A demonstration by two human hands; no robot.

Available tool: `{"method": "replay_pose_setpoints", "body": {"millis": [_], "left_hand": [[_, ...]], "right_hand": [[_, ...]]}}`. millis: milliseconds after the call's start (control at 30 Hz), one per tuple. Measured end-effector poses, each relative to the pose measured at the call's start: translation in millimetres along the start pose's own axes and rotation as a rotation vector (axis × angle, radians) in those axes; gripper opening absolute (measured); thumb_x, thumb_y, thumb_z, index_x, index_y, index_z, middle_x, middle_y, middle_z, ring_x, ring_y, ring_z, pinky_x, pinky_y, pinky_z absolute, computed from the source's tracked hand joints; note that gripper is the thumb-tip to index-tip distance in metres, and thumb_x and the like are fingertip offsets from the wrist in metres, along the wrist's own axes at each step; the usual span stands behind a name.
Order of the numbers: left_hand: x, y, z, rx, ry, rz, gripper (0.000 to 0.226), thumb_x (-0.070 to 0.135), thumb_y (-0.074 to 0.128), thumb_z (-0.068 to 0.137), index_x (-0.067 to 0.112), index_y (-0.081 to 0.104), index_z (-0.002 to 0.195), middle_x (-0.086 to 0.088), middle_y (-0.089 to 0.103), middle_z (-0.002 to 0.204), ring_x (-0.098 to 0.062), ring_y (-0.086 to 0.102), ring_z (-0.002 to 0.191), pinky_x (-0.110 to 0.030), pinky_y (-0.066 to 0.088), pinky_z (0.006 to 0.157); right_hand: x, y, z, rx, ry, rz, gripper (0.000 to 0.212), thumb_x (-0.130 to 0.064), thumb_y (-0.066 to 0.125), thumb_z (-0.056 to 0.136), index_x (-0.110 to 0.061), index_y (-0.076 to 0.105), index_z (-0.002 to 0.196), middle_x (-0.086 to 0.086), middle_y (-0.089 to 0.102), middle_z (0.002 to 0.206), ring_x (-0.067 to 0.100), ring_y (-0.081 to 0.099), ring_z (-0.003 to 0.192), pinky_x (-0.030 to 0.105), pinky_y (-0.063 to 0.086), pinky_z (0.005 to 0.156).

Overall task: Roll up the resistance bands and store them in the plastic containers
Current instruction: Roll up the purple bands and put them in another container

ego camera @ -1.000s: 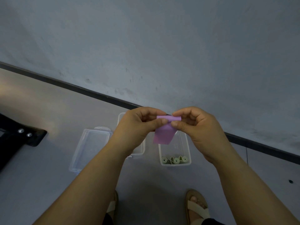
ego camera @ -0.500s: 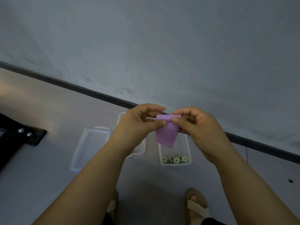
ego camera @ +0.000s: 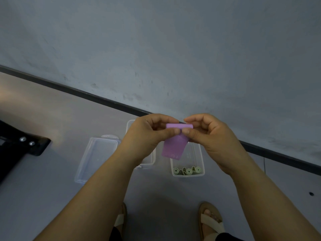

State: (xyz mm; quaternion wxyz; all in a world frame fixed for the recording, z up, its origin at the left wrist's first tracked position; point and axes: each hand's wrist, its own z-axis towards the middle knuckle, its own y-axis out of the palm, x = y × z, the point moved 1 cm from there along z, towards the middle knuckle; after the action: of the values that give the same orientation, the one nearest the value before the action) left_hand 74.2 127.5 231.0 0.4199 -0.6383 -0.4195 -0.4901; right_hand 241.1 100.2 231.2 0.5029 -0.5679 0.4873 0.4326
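Note:
A purple resistance band (ego camera: 174,146) is held up in front of me, its top rolled into a short tube and its loose tail hanging down. My left hand (ego camera: 147,134) pinches the roll's left end and my right hand (ego camera: 206,134) pinches its right end. Below on the floor stands a clear plastic container (ego camera: 201,164) with several rolled green bands (ego camera: 187,170) at its near end. A second clear container (ego camera: 152,160) sits to its left, mostly hidden by my left hand.
A clear lid (ego camera: 97,157) lies flat on the grey floor left of the containers. A black object with two metal studs (ego camera: 26,145) juts in at the far left. My sandalled feet (ego camera: 210,220) are at the bottom. A dark skirting strip (ego camera: 86,93) runs along the wall.
The roll at the top of the purple band has grown slightly as my fingers turned it. The hanging tail swung a little. My hands stayed in the same place.

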Motion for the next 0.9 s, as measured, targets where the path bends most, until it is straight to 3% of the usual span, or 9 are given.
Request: {"method": "replay_pose_setpoints", "body": {"millis": [200, 300, 433, 633, 733, 800, 900], "left_hand": [[1, 0, 0, 0.001, 0.022, -0.019, 0.020, 0.007, 0.072, 0.076, 0.026, 0.070, 0.083, 0.003, 0.073, 0.085, -0.014, 0.068, 0.084, -0.025, 0.056, 0.077], [0, 1, 0, -0.004, -0.033, -0.098, 0.021, 0.014, 0.074, 0.071, 0.021, 0.068, 0.090, 0.000, 0.073, 0.087, -0.013, 0.068, 0.084, -0.026, 0.056, 0.078], [-1, 1, 0, -0.063, -0.121, -0.177, 0.038, 0.032, 0.070, 0.060, 0.017, 0.069, 0.095, 0.000, 0.075, 0.088, -0.013, 0.070, 0.083, -0.027, 0.057, 0.077], [0, -1, 0, -0.112, -0.133, -0.272, 0.035, 0.027, 0.067, 0.061, 0.013, 0.070, 0.094, -0.001, 0.074, 0.086, -0.012, 0.068, 0.080, -0.025, 0.055, 0.074], [-1, -4, 0, -0.143, -0.151, -0.271, 0.035, 0.027, 0.069, 0.064, 0.011, 0.070, 0.095, -0.005, 0.073, 0.092, -0.017, 0.067, 0.085, -0.030, 0.055, 0.080], [-2, -9, 0, -0.205, -0.184, -0.288, 0.032, 0.022, 0.074, 0.069, 0.007, 0.070, 0.097, -0.010, 0.072, 0.095, -0.020, 0.067, 0.086, -0.033, 0.055, 0.081], [-2, -15, -2, -0.309, -0.272, -0.304, 0.022, 0.020, 0.065, 0.069, 0.008, 0.072, 0.086, -0.008, 0.071, 0.084, -0.017, 0.066, 0.076, -0.028, 0.056, 0.068]], "right_hand": [[-3, 1, 0, -0.009, 0.044, 0.007, 0.008, -0.020, 0.062, 0.084, -0.018, 0.066, 0.091, -0.001, 0.071, 0.086, 0.010, 0.068, 0.079, 0.021, 0.057, 0.071], [-3, 1, 0, -0.002, 0.056, 0.052, 0.008, -0.021, 0.064, 0.082, -0.019, 0.066, 0.089, -0.002, 0.071, 0.083, 0.009, 0.069, 0.078, 0.020, 0.056, 0.068], [0, 3, 1, 0.021, 0.050, 0.115, 0.011, -0.017, 0.068, 0.077, -0.024, 0.064, 0.085, -0.003, 0.072, 0.082, 0.014, 0.070, 0.081, 0.030, 0.057, 0.075], [-4, 3, -2, 0.009, -0.030, 0.104, 0.019, -0.017, 0.073, 0.068, -0.023, 0.064, 0.083, -0.009, 0.072, 0.078, 0.009, 0.068, 0.078, 0.023, 0.057, 0.072], [-8, 2, -4, -0.023, -0.052, -0.029, 0.028, -0.026, 0.075, 0.062, -0.028, 0.062, 0.086, -0.014, 0.070, 0.081, 0.007, 0.066, 0.077, 0.023, 0.056, 0.073], [-12, -1, -7, -0.139, -0.030, -0.076, 0.042, -0.027, 0.076, 0.060, -0.034, 0.059, 0.099, -0.016, 0.067, 0.093, 0.007, 0.064, 0.082, 0.026, 0.056, 0.076], [-15, -2, -12, -0.372, 0.045, -0.153, 0.073, -0.035, 0.078, 0.054, -0.052, 0.047, 0.118, -0.013, 0.060, 0.112, 0.016, 0.063, 0.093, 0.034, 0.057, 0.079]]}}
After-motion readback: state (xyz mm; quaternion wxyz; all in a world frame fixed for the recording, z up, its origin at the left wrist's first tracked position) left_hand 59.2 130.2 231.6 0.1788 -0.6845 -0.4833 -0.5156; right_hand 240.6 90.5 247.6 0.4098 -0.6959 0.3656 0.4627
